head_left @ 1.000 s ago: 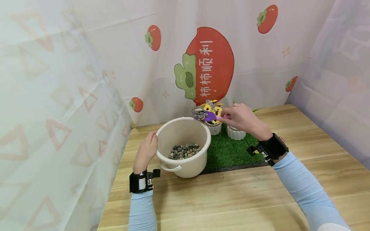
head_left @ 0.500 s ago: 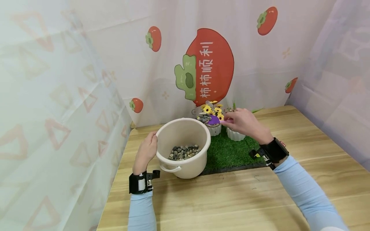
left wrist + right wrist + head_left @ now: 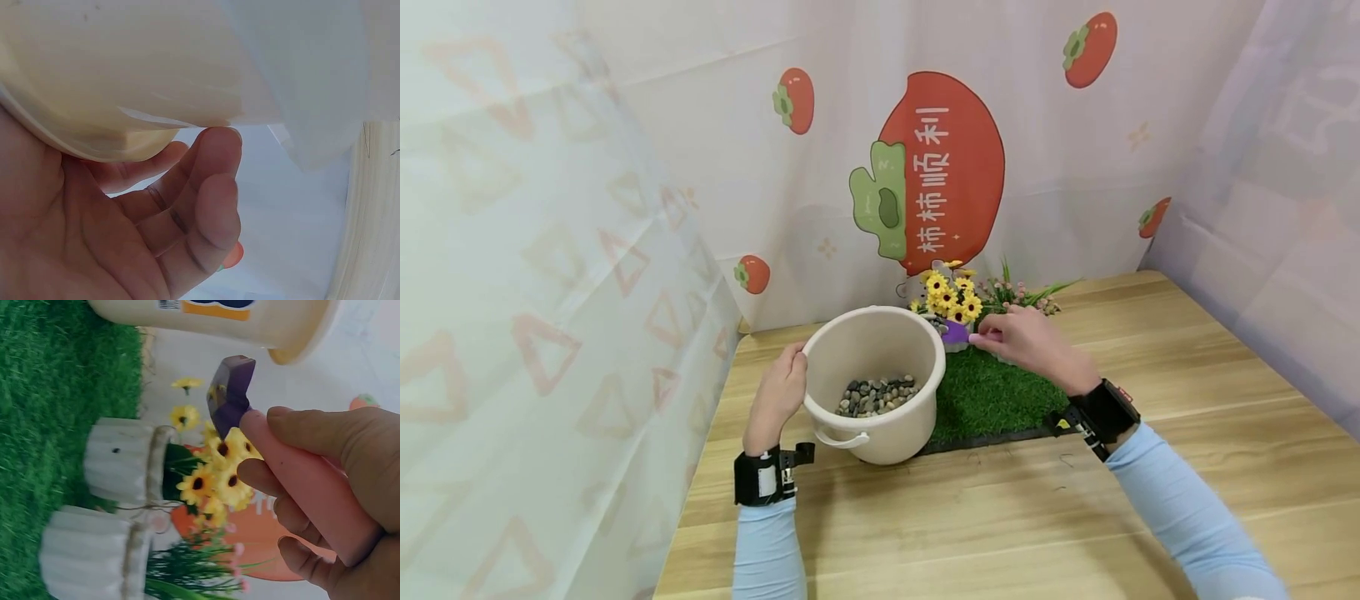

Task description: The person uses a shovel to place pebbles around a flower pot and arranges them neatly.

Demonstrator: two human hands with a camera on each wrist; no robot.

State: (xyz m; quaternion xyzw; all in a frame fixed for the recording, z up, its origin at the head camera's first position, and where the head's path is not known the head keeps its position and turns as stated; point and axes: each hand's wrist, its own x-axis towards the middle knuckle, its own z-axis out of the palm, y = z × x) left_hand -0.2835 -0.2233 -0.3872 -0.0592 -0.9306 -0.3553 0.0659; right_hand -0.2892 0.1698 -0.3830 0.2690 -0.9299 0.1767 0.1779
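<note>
With my left hand (image 3: 778, 396) I grip the left rim of a beige bucket (image 3: 891, 437); the left wrist view shows its fingers curled by the bucket's edge. Pebbles (image 3: 880, 395) cover the bucket's bottom. In my right hand (image 3: 1030, 340) is a small trowel (image 3: 955, 332), pink-handled with a purple blade. A few pebbles (image 3: 937, 324) lie on the blade, partly hidden by the bucket's rim. Close to the blade, yellow artificial flowers (image 3: 951, 293) stand in a white fluted pot (image 3: 122, 462).
A second white pot (image 3: 94, 553), with green leaves and pink blossoms (image 3: 1018, 293), stands beside the first. Both stand on an artificial grass mat (image 3: 1000, 400) on the wooden table (image 3: 962, 525). A printed curtain (image 3: 820, 192) hangs behind.
My right hand has lowered the loaded trowel from in front of the yellow flowers down to the level of their pot. My left hand and the bucket have stayed in place.
</note>
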